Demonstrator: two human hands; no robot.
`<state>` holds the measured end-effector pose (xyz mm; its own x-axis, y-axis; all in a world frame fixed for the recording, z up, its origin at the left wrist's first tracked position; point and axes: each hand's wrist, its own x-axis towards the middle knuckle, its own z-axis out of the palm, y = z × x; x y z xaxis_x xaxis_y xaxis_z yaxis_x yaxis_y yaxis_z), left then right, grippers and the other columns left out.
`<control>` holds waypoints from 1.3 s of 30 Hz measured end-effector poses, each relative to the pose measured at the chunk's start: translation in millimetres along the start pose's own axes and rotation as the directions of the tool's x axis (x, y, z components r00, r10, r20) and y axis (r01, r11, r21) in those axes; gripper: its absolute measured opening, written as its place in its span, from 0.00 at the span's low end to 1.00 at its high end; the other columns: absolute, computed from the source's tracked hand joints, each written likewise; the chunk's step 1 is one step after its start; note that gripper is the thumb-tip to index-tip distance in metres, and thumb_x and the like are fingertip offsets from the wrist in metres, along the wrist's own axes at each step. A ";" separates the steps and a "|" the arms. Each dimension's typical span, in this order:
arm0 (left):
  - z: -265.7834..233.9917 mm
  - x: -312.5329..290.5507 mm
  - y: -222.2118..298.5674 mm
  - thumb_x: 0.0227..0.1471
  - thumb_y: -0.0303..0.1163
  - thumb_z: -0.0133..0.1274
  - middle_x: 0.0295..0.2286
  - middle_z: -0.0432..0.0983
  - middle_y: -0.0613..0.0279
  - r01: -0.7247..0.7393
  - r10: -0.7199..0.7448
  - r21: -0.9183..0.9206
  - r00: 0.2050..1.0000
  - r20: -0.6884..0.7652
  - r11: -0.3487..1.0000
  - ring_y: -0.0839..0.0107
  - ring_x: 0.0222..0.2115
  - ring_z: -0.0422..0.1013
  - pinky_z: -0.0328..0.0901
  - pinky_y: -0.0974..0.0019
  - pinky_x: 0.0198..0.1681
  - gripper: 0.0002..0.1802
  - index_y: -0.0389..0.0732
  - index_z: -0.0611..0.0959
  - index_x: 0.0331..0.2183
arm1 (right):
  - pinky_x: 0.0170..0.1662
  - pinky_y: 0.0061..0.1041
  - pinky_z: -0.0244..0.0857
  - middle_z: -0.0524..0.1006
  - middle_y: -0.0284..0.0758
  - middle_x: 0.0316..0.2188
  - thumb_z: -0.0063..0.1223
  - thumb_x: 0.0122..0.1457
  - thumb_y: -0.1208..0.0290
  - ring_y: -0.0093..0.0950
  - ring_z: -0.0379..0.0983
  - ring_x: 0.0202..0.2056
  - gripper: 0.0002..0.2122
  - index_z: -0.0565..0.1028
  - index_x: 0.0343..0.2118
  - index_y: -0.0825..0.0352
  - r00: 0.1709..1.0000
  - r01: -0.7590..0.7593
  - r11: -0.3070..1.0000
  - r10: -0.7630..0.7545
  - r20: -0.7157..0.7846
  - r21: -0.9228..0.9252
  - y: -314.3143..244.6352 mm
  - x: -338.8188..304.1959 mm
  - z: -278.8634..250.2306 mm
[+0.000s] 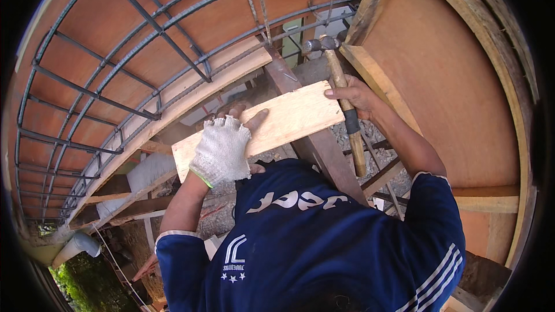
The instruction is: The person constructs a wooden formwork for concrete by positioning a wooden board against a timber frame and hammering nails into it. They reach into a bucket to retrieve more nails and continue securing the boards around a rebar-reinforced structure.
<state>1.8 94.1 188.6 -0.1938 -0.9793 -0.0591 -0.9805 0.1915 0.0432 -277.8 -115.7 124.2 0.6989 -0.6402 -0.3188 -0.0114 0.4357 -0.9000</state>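
A short pale wooden board [296,113] lies slantwise in front of my chest. My left hand [222,147], in a white knitted glove with bare fingertips, grips it near its left end, with the fingers spread over its face. My right hand [359,97] is closed around a hammer [358,153], and its thumb touches the board's right end. The hammer stands nearly upright, with its dark metal head [322,44] at the top and a black band around its wooden handle. Part of the handle is hidden by my fingers.
A cage of steel reinforcing bars [156,28] stretches along reddish-brown formwork panels [231,17] at the far left. A framed plywood panel [457,81] stands at the right. Below the board runs a dark wooden beam [332,162], with gravelly ground [219,219] lower down. A grey pipe [78,247] sits lower left.
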 end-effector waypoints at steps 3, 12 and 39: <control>-18.0 4.9 -0.9 0.29 0.50 0.69 0.47 0.69 0.41 0.000 0.004 -0.025 0.992 0.126 1.000 0.46 0.46 0.70 0.65 0.49 0.51 0.60 0.56 0.62 0.65 | 0.32 0.25 0.74 0.79 0.39 0.36 0.67 0.54 0.69 0.27 0.78 0.31 0.21 0.72 0.48 0.70 0.996 -0.021 0.972 -0.001 -0.090 -0.236 -9.4 -10.0 -7.9; -13.0 -9.0 -1.4 0.31 0.50 0.64 0.43 0.68 0.40 0.138 -0.124 -0.102 0.984 0.132 0.985 0.47 0.41 0.70 0.65 0.50 0.48 0.55 0.54 0.64 0.64 | 0.26 0.27 0.61 0.68 0.38 0.21 0.62 0.56 0.72 0.25 0.66 0.21 0.14 0.72 0.43 0.69 0.804 0.291 0.065 -0.557 0.207 -0.955 -104.2 -86.7 3.9; -2.8 -9.0 -1.1 0.28 0.46 0.63 0.37 0.68 0.44 0.137 -0.125 -0.132 0.988 0.095 0.982 0.48 0.38 0.70 0.67 0.51 0.44 0.57 0.52 0.65 0.65 | 0.35 0.46 0.67 0.76 0.49 0.25 0.57 0.49 0.78 0.51 0.75 0.32 0.10 0.69 0.34 0.68 0.939 0.135 0.534 -0.338 -0.064 -0.835 -94.8 -95.0 15.0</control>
<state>4.7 102.6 191.9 -0.0721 -0.9847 -0.1585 -0.9851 0.0454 0.1659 -332.4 -86.6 244.3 0.6140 -0.7892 -0.0141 -0.5087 -0.3820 -0.7716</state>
